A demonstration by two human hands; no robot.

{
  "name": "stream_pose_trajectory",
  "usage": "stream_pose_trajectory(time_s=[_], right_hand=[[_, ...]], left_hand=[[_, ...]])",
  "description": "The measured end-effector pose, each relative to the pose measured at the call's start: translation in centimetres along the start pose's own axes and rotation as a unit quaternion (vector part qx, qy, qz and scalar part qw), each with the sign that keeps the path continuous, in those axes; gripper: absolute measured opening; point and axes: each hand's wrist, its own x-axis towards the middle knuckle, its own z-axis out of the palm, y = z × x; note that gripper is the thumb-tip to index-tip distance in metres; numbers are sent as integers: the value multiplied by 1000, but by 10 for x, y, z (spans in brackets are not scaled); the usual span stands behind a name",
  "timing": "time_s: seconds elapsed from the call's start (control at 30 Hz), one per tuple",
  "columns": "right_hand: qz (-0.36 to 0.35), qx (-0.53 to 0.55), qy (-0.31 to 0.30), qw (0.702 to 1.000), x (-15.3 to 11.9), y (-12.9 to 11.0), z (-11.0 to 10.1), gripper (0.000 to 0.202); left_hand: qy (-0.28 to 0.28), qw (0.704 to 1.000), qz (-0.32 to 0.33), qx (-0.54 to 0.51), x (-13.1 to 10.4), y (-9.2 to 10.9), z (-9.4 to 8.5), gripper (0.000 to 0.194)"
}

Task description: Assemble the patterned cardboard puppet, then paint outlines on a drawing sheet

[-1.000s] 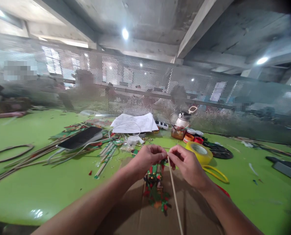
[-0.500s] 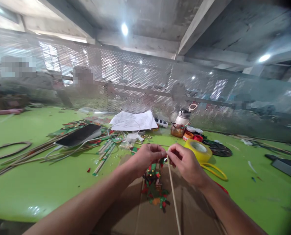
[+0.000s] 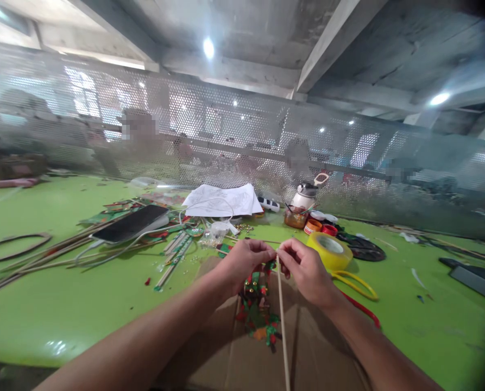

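Note:
In the middle of the head view my left hand (image 3: 247,265) and my right hand (image 3: 307,271) meet fingertip to fingertip, both pinched closed. A thin pale wooden stick (image 3: 283,326) runs from the right fingertips down past the lower edge of the picture. A green, red and orange decorated piece (image 3: 259,312) with small gold beads hangs or lies just below my left hand; its top is covered by the fingers. Whatever is pinched in my left fingers is too small to make out. Brown cardboard (image 3: 209,353) lies beneath.
On the green table (image 3: 83,304), a phone (image 3: 130,224) with a white cable lies left, beside long sticks and decorated strips (image 3: 172,266). White papers (image 3: 222,200) lie behind. Yellow tape (image 3: 327,252), paint pots (image 3: 313,226) and a bottle (image 3: 305,196) stand right. A perforated screen (image 3: 226,130) crosses the back.
The stick's lower end has swung to the left, so it hangs more upright. Both hands stay pinched together in nearly the same place.

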Motion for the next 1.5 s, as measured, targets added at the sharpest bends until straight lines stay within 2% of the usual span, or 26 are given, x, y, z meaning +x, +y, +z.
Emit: stream_pose_trajectory(time_s=[0.2, 0.47, 0.7, 0.97, 1.17, 1.37, 1.5], right_hand=[[-3, 3, 14, 1000, -1, -1, 2, 25], [-4, -9, 24, 1000, 0, 0, 4, 23], [-15, -15, 32, 999, -2, 1, 5, 22], [-14, -10, 51, 999, -3, -1, 7, 20], [2, 44, 63, 997, -5, -11, 7, 22], [20, 123, 51, 991, -7, -15, 7, 22], [26, 160, 58, 985, -8, -16, 8, 22]], left_hand=[[-11, 999, -3, -35, -2, 1, 2, 22], [5, 999, -26, -24, -1, 0, 1, 20], [-1, 999, 0, -37, -1, 1, 3, 22], [28, 995, 90, 40, -4, -2, 8, 18], [25, 983, 162, 88, -6, 1, 12, 16], [47, 961, 216, 168, -9, 3, 14, 11], [41, 952, 236, 191, -12, 3, 15, 12]])
